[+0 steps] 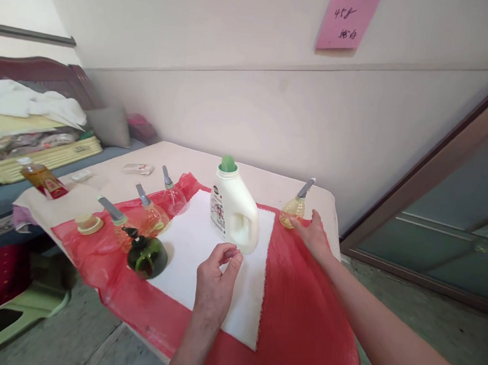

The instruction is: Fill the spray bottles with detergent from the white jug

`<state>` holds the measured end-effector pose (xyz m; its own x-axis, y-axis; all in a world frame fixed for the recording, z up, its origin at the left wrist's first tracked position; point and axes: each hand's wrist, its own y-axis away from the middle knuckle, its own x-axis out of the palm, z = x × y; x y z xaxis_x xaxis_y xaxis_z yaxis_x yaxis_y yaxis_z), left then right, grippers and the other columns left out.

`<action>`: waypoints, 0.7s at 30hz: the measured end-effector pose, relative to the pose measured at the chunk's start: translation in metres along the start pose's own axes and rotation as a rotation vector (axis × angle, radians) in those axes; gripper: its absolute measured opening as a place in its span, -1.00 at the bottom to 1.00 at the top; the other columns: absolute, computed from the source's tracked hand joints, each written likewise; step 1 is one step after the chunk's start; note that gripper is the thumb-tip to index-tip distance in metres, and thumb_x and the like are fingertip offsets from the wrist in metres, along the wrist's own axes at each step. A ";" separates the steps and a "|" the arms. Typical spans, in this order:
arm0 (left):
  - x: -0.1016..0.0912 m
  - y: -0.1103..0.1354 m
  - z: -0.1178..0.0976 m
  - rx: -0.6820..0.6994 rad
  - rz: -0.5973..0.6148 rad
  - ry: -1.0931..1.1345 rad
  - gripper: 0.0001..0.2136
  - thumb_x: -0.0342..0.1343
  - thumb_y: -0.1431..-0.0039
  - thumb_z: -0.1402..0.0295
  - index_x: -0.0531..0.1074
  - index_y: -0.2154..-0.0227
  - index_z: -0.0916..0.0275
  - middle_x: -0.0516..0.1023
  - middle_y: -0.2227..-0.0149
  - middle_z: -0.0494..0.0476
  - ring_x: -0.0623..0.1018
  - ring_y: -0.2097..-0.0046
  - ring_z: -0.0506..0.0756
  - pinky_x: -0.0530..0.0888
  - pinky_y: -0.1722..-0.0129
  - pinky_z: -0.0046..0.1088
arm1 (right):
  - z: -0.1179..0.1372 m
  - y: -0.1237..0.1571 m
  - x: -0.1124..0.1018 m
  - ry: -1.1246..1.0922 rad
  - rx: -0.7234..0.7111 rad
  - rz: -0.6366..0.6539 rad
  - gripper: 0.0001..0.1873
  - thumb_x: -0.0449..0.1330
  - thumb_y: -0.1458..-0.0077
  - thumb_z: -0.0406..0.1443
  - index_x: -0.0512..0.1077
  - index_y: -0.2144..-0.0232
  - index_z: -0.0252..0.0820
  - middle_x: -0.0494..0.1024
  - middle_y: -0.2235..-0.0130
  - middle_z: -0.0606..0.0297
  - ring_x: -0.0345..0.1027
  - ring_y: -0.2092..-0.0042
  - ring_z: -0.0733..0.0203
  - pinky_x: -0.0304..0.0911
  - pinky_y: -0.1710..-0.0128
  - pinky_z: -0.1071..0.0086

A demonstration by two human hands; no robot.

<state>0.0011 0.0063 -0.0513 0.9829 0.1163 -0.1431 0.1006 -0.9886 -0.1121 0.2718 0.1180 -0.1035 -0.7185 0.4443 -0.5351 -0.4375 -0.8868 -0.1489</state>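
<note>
My right hand (313, 234) reaches to the right side of a clear squeeze bottle (292, 212) with yellowish liquid and a grey brush-like top. Its fingers are spread, and the thumb overlaps the bottle's lower edge; I cannot tell whether they touch. My left hand (216, 277) hovers over a white cloth (244, 309), fingers curled and thumb near the fingertips, nothing visible in it. Just beyond it stands a white handled jug (236, 209), upright, a green ball-like piece (228, 164) in its mouth. Left of it is a dark green pump bottle (146, 256).
Red plastic sheeting (303, 296) covers part of the table (196, 155). Several brush-topped bottles (155, 215) and a beige round lid (89, 224) stand at left. Farther left lies an amber bottle (41, 177). A wall (231, 115) rises behind; a framed glass door (444, 217) is at right.
</note>
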 end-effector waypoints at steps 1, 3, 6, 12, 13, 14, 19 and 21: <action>0.000 0.000 0.000 0.003 0.004 -0.006 -0.81 0.10 -0.15 0.20 0.46 0.28 0.18 0.57 0.26 0.09 0.52 0.15 0.09 0.39 0.10 -0.39 | 0.002 0.017 -0.005 0.003 0.003 0.026 -0.04 0.16 -0.03 0.10 -0.03 -0.27 -0.37 0.06 -0.29 -0.16 0.01 -0.27 -0.21 0.02 -0.20 -0.01; 0.000 0.000 0.000 0.006 0.001 -0.012 -0.81 0.10 -0.14 0.20 0.46 0.28 0.19 0.57 0.28 0.09 0.52 0.17 0.09 0.40 0.12 -0.39 | 0.006 0.056 -0.014 -0.005 -0.005 0.112 -0.09 0.15 0.01 0.12 0.08 -0.24 -0.30 0.22 -0.23 -0.09 0.18 -0.19 -0.15 0.16 -0.13 0.02; 0.000 0.001 -0.001 0.017 -0.022 -0.033 -0.81 0.10 -0.14 0.21 0.47 0.28 0.20 0.58 0.29 0.10 0.53 0.18 0.10 0.40 0.13 -0.37 | 0.015 0.117 -0.019 -0.031 -0.036 0.240 -0.24 0.17 0.05 0.12 0.27 -0.11 -0.15 0.39 -0.13 0.05 0.26 -0.14 -0.08 0.23 -0.09 0.05; -0.020 -0.002 -0.001 0.138 -0.277 -0.127 -0.84 0.07 -0.16 0.25 0.48 0.29 0.19 0.57 0.27 0.11 0.53 0.17 0.12 0.38 0.12 -0.36 | 0.024 0.172 -0.012 -0.160 0.041 0.298 -0.33 0.15 0.11 0.16 0.39 0.07 -0.14 0.51 0.02 0.06 0.37 -0.05 -0.09 0.29 -0.04 0.03; -0.028 -0.004 0.000 0.163 -0.381 -0.143 -0.83 0.06 -0.17 0.25 0.48 0.27 0.19 0.57 0.24 0.12 0.52 0.15 0.12 0.37 0.09 -0.35 | 0.023 0.173 -0.011 -0.171 0.066 0.309 -0.33 0.16 0.14 0.16 0.41 0.10 -0.14 0.54 0.06 0.07 0.40 -0.01 -0.10 0.31 -0.02 0.04; -0.038 -0.007 0.001 0.190 -0.500 -0.158 -0.81 0.06 -0.17 0.25 0.47 0.23 0.19 0.56 0.20 0.13 0.51 0.11 0.13 0.36 0.06 -0.34 | 0.022 0.173 -0.010 -0.178 0.084 0.329 -0.35 0.17 0.16 0.16 0.43 0.13 -0.13 0.57 0.11 0.09 0.42 0.03 -0.10 0.34 0.02 0.05; -0.092 -0.024 0.010 0.234 -1.069 -0.305 -0.71 0.12 -0.10 0.26 0.39 0.11 0.19 0.46 0.07 0.19 0.42 -0.03 0.16 0.28 -0.07 -0.28 | 0.022 0.173 -0.016 -0.205 0.071 0.411 -0.50 0.21 0.16 0.11 0.50 0.22 -0.01 0.61 0.21 0.24 0.48 0.12 -0.06 0.43 0.17 0.17; -0.108 -0.033 0.017 0.098 -1.120 -0.385 -0.61 0.19 -0.01 0.26 0.35 0.08 0.22 0.43 0.04 0.25 0.39 -0.07 0.22 0.26 -0.08 -0.22 | 0.025 0.174 -0.020 -0.216 0.073 0.417 -0.53 0.22 0.16 0.11 0.52 0.26 0.01 0.62 0.23 0.26 0.49 0.14 -0.06 0.45 0.20 0.20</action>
<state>-0.1107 0.0278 -0.0494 0.2425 0.9490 -0.2014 0.8458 -0.3085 -0.4353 0.1968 -0.0417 -0.0980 -0.9335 0.0753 -0.3505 -0.1189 -0.9874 0.1047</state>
